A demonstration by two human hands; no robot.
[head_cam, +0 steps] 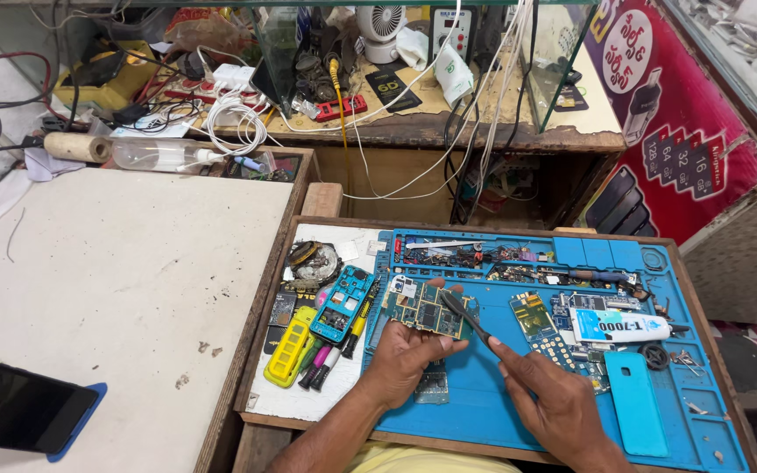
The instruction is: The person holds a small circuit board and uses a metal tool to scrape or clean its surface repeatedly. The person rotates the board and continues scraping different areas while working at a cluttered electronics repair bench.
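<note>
A red rectangular sign (668, 114) with white lettering hung at two o'clock. One white glue tube (619, 327) lay on the blue rubber mat (484, 394) covering the surface. Left hand (405, 355) fingers pinched one green circuit board (427, 309) at centre. Right hand (549, 398) fingers closed on one thin dark tool (464, 317), its tip touching the board.

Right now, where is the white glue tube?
In the head view, the white glue tube lies on the right part of the blue work mat, beyond the right hand and just above the turquoise phone cover.
</note>
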